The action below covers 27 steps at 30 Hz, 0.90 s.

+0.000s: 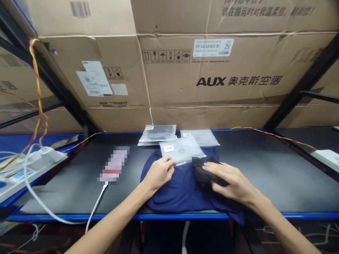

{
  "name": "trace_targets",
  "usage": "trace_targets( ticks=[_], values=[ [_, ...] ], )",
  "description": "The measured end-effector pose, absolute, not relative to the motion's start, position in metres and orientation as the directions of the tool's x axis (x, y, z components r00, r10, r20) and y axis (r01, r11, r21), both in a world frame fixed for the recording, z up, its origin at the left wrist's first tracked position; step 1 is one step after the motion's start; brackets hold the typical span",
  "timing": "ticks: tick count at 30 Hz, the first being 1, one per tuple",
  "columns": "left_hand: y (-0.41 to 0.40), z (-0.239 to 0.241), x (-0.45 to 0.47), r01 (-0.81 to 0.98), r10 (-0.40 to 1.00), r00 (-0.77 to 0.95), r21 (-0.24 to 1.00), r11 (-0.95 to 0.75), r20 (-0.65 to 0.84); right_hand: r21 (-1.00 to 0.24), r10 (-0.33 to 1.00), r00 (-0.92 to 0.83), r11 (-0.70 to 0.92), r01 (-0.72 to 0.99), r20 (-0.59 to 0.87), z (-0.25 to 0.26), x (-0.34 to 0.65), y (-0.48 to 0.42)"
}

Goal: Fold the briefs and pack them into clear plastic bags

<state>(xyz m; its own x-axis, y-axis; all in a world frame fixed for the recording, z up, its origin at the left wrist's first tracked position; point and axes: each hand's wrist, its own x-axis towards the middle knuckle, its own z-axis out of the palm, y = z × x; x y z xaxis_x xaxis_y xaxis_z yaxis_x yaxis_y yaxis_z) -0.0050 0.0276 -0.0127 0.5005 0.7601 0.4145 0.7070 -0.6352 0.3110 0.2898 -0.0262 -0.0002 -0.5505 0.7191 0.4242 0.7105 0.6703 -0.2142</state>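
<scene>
A frosted plastic bag (182, 150) with a small white barcode label lies on a dark blue cloth (177, 192). My left hand (160, 173) is closed, its curled fingers pinching the near left edge of that bag. To the right, my right hand (233, 181) grips a folded black fabric piece (202, 173), which sits by the bag's near right corner. The black piece's far side is partly hidden under my fingers. Behind them lie a few stacked frosted bags (160, 132) and another labelled bag (200, 137).
A pixelated phone-like object (115, 164) with a white cable (97, 203) lies at left. White power strips (34, 169) stand at the far left and right (328, 158). Large cardboard boxes (172, 88) wall off the back. A blue edge (119, 217) borders the grey shelf top (278, 176).
</scene>
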Motion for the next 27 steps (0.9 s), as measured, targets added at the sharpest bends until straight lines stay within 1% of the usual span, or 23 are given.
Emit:
trace_targets(
  ticks=[5,9,11,14,17,19,24,27],
  values=[
    [0.025,-0.016,-0.001,0.646,0.717,0.520,0.336,-0.686,0.465,-0.188,0.686,-0.602,0.709,0.680,0.409,0.002,0.271,-0.027],
    [0.022,-0.017,0.003,0.572,0.686,0.528,0.387,-0.723,0.501,-0.175,0.675,-0.661,0.731,0.660,0.328,0.001,0.259,-0.018],
    [0.022,-0.018,0.004,0.537,0.675,0.534,0.412,-0.736,0.509,-0.201,0.683,-0.686,0.730,0.653,0.252,0.003,0.256,-0.013],
    [0.021,-0.016,0.004,0.487,0.670,0.546,0.460,-0.743,0.504,-0.277,0.694,-0.709,0.711,0.646,0.128,0.010,0.257,-0.007],
    [0.020,-0.013,0.005,0.450,0.700,0.539,0.542,-0.710,0.469,-0.340,0.706,-0.706,0.680,0.650,0.062,0.014,0.258,-0.002],
    [0.019,-0.012,0.005,0.450,0.729,0.519,0.583,-0.677,0.446,-0.338,0.723,-0.688,0.662,0.668,0.057,0.015,0.256,0.000],
    [0.019,-0.011,0.005,0.456,0.768,0.495,0.630,-0.628,0.407,-0.289,0.768,-0.631,0.632,0.719,0.109,0.015,0.243,0.003],
    [0.019,-0.009,0.006,0.430,0.777,0.484,0.664,-0.612,0.402,-0.273,0.822,-0.560,0.565,0.779,0.105,0.014,0.234,0.006]
  ],
)
